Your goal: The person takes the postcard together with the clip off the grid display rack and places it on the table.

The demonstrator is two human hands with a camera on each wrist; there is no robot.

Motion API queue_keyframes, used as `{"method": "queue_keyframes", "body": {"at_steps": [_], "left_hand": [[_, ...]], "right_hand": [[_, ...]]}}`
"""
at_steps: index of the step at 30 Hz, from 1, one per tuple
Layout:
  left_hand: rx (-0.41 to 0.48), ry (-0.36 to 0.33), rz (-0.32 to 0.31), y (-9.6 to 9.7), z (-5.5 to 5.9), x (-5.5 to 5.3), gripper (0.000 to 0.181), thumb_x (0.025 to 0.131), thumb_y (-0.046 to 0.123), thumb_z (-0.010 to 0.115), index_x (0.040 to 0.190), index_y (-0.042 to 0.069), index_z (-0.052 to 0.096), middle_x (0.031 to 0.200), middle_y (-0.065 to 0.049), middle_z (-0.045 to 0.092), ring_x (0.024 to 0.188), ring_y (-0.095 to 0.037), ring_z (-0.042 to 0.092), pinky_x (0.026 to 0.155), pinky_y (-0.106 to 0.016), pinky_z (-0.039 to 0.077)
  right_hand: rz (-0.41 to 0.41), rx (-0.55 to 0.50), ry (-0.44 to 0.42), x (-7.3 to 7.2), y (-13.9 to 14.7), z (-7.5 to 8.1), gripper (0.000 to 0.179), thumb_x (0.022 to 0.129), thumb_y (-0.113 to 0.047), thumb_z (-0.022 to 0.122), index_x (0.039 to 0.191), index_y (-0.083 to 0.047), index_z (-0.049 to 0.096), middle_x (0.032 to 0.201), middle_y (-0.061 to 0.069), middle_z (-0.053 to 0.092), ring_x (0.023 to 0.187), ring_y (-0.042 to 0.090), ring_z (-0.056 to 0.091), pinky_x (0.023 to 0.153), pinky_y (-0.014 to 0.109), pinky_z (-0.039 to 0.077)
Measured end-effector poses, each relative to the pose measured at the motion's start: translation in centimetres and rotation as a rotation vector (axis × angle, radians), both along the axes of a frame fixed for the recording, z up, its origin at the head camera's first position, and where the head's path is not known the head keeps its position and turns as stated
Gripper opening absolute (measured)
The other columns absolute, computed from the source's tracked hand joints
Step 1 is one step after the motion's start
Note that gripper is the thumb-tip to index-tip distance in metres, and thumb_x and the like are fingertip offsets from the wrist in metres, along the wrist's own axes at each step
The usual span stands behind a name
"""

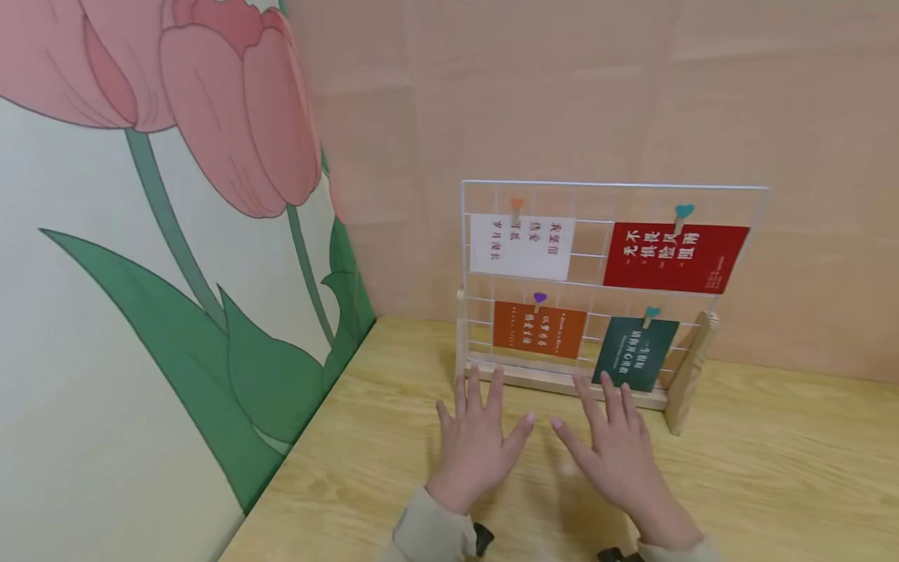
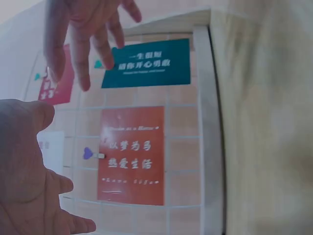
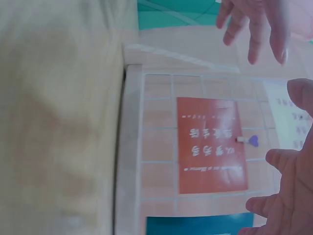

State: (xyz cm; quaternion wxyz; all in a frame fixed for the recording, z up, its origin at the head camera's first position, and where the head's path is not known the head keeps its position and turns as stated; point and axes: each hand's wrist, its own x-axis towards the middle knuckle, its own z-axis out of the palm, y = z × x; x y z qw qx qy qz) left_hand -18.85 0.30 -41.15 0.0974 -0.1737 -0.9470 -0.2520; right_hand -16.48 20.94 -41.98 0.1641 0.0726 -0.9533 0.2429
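A white wire grid rack (image 1: 590,254) stands on a wooden base (image 1: 562,382). Four cards would be several: a white card (image 1: 523,246), a red card (image 1: 677,257), an orange card (image 1: 539,329) and a green card (image 1: 635,353) hang on it from small heart-topped clothespins, such as the purple one (image 2: 88,153). My left hand (image 1: 474,441) is spread in front of the base, near the orange card. Beside it, my right hand (image 1: 614,453) is spread below the green card. Both hands hold nothing.
The rack stands on a wood-grain table (image 1: 794,460). Behind it hangs a creased pinkish cloth (image 1: 562,94). A panel with painted tulips (image 1: 239,117) rises along the table's left side.
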Motion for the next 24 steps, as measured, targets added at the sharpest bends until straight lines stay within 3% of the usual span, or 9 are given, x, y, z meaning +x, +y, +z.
{"method": "queue_keyframes", "body": {"at_steps": [7, 15, 24], "left_hand": [[-0.052, 0.019, 0.016, 0.2, 1.0, -1.1, 0.080, 0.105, 0.065, 0.037, 0.166, 0.016, 0.020, 0.168, -0.025, 0.012, 0.154, -0.046, 0.009, 0.111, -0.078, 0.014], [-0.098, 0.129, 0.047, -0.3, 2.8, -2.8, 0.080, 0.105, 0.063, 0.038, 0.166, 0.013, 0.021, 0.165, -0.028, 0.022, 0.152, -0.048, 0.017, 0.110, -0.078, 0.020], [-0.106, 0.098, 0.012, -0.4, 4.3, -4.2, 0.082, 0.104, 0.069, 0.028, 0.167, 0.018, 0.015, 0.168, -0.025, 0.012, 0.155, -0.044, 0.008, 0.115, -0.073, 0.014]], "right_hand": [[-0.003, 0.029, -0.048, -0.6, -0.5, 2.1, 0.080, 0.102, -0.054, 0.057, 0.164, -0.012, 0.027, 0.164, 0.034, 0.011, 0.147, 0.062, 0.006, 0.103, 0.085, 0.015], [0.036, 0.074, 0.023, -2.4, -1.5, 5.0, 0.079, 0.101, -0.054, 0.058, 0.162, -0.011, 0.032, 0.165, 0.033, 0.014, 0.149, 0.060, 0.005, 0.106, 0.083, 0.014], [0.078, 0.096, 0.044, -3.9, -2.3, 8.5, 0.080, 0.101, -0.053, 0.058, 0.163, -0.012, 0.029, 0.166, 0.030, 0.014, 0.149, 0.058, 0.006, 0.104, 0.084, 0.017]]}}
